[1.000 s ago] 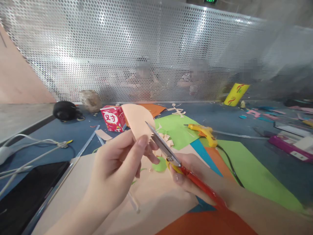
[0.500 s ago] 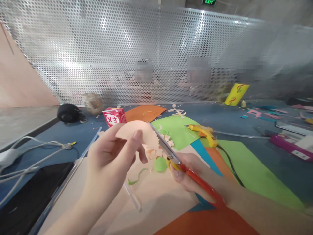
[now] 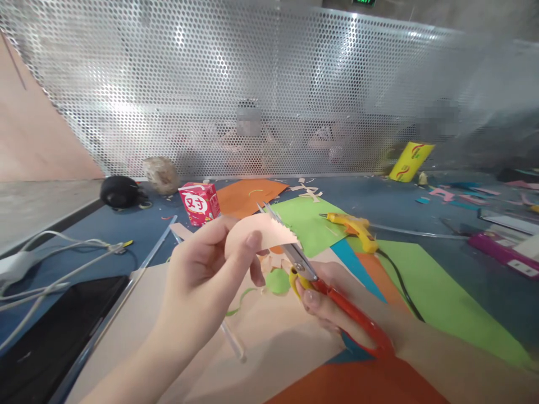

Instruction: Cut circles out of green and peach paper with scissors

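Note:
Pinched between the thumb and fingers of my left hand (image 3: 210, 280) is a rounded piece of pale pink paper (image 3: 263, 229). My right hand (image 3: 332, 297) grips scissors (image 3: 351, 311) with red and yellow handles. Their blades are parted, one with a toothed back, and the paper's right edge lies between them. Beneath the hands, a green paper disc (image 3: 278, 281) and pale paper scraps rest on a large pale pink sheet (image 3: 202, 359). A clear glue stick (image 3: 233, 339) lies near my left hand.
A yellow glue gun (image 3: 353, 227) with a black cord lies right of the hands on green paper (image 3: 311, 216). A red box (image 3: 200, 203) stands behind my left hand. White cables (image 3: 63, 264) and a black tablet-like device (image 3: 59, 331) are at left. Perforated metal (image 3: 273, 73) rises behind.
My left hand has moved right with the pink paper, pushing its edge between the scissor blades. The blades have opened from nearly closed. My right hand has shifted only slightly.

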The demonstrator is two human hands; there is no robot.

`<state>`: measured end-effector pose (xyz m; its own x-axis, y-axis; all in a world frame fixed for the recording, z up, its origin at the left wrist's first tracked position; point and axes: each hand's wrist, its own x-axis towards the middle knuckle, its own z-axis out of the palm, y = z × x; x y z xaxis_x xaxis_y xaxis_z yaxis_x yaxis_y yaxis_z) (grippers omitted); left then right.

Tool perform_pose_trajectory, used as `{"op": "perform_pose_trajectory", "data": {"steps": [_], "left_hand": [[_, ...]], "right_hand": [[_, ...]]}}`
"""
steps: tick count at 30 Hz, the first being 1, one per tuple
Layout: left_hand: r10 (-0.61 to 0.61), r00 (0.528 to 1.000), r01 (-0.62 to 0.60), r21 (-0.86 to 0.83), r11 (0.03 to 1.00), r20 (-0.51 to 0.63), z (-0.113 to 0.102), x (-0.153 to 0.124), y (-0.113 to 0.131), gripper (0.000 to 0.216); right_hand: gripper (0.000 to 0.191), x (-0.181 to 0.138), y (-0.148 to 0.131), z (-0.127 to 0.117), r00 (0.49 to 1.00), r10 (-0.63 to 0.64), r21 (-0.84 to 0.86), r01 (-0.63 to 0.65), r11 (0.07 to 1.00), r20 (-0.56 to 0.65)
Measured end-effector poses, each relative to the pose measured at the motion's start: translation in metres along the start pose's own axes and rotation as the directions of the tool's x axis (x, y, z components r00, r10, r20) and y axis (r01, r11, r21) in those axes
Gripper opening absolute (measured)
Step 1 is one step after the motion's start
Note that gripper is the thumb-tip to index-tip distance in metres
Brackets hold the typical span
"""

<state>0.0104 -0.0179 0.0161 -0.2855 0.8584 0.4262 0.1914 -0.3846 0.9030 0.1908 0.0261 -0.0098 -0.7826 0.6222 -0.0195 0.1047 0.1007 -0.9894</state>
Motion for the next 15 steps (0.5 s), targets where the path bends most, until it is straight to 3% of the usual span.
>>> {"op": "perform_pose_trajectory", "data": {"steps": [8, 15], "left_hand": [[0.006, 0.992, -0.002, -0.034, 0.999, 0.128, 0.0015, -0.0003, -0.0019, 0.019], [-0.023, 0.987, 0.026, -0.014, 1.0, 0.158, 0.0048, -0.0025, 0.0009, 0.021]], "right_hand": [[0.046, 0.0009, -0.0022, -0.0019, 1.0, 0.004, -0.032, -0.005, 0.999, -0.007], [0.044, -0.0004, -0.0017, 0.001, 1.0, 0.021, 0.004, -0.021, 1.0, -0.014]]}}
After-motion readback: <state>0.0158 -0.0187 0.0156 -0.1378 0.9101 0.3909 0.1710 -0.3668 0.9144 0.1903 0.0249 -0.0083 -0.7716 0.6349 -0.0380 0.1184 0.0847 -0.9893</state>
